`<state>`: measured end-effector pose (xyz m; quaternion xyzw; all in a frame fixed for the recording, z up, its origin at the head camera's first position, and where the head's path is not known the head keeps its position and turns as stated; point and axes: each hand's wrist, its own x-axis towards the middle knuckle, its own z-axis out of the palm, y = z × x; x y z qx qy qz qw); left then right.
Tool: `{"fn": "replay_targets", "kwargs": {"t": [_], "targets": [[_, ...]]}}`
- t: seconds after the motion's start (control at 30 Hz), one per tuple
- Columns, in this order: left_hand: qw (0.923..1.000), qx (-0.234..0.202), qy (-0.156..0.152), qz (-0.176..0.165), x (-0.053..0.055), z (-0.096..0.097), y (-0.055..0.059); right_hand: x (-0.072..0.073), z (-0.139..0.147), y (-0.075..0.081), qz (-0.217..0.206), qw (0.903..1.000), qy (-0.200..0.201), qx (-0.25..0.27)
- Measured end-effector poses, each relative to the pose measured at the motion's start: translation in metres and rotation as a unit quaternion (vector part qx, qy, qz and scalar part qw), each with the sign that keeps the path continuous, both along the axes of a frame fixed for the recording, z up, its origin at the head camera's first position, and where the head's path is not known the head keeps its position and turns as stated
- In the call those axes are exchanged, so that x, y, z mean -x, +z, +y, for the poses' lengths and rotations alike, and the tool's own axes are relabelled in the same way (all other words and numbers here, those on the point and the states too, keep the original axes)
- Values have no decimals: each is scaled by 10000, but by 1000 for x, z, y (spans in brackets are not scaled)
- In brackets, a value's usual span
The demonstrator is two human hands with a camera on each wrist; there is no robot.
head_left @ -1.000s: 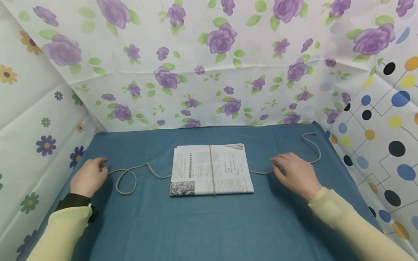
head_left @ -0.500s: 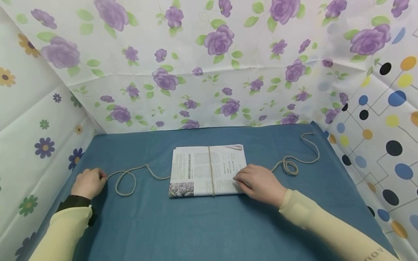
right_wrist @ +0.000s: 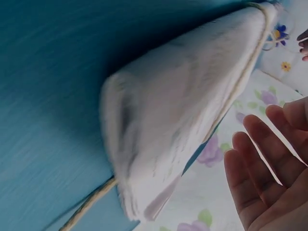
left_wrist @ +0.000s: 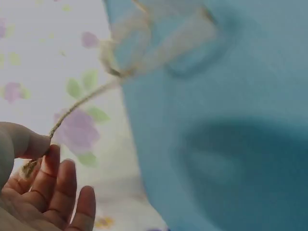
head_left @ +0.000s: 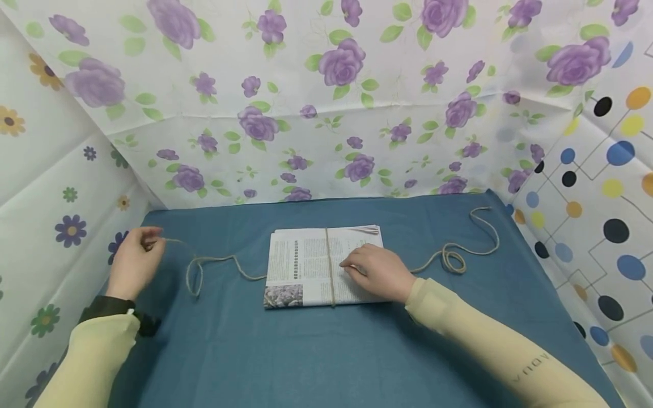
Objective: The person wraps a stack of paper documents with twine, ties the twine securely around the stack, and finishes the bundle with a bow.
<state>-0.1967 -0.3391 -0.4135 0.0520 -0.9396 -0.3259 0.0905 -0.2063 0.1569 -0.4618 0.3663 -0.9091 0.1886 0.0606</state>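
A folded newspaper stack (head_left: 311, 266) lies mid-table with one strand of twine (head_left: 330, 266) running across its top from back to front. More twine leaves its left side, and my left hand (head_left: 135, 258) pinches that end between thumb and forefinger. The left wrist view shows the twine (left_wrist: 72, 108) rising from the thumb tip, its short end poking out below. My right hand (head_left: 377, 271) is over the right half of the newspaper, fingertips close to the crossing strand. In the right wrist view the right hand (right_wrist: 269, 168) has extended, loosely bent fingers and holds nothing.
Right of the newspaper, the other twine end (head_left: 454, 260) lies in a small loop and curves toward the back right corner. A blue cloth (head_left: 255, 357) covers the table. Patterned sheets (head_left: 306, 113) wall in the back and both sides.
My right hand has let go of the right twine, which now lies loose, and has moved left over the newspaper. My left hand has risen, lifting its twine end and narrowing the loop.
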Motion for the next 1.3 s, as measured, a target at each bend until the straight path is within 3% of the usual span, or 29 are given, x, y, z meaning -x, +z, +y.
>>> {"fn": "replay_targets", "kwargs": {"t": [0.2, 0.4, 0.5, 0.7, 0.93, 1.07, 1.2, 1.3], "targets": [[9949, -740, -509, 470, 2, 42, 29, 7, -10, 7, -970, 9917, -436, 720], [9824, -1439, -1103, 454, 9, 88, 55, 11, -13, 11, -1628, 9740, -845, 1326], [9773, -1522, -1384, 512, 11, 111, 68, 13, -15, 14, -1775, 9654, -924, 1673], [9663, -1519, -1968, 664, 13, 152, 86, 18, -25, 27, -2194, 9388, -796, 2535], [9454, -1837, -2633, 563, 13, 190, 90, 25, -57, 53, -2329, 9259, -208, 2968], [9384, -1870, -2863, 501, 11, 205, 87, 28, -69, 62, -2381, 9156, 2, 3241], [9347, -1617, -3137, 426, 11, 209, 82, 27, -65, 68, -2303, 9074, -35, 3514], [9395, -1044, -3261, 48, 15, 203, 72, 24, -51, 76, -2201, 9059, -211, 3613]]}}
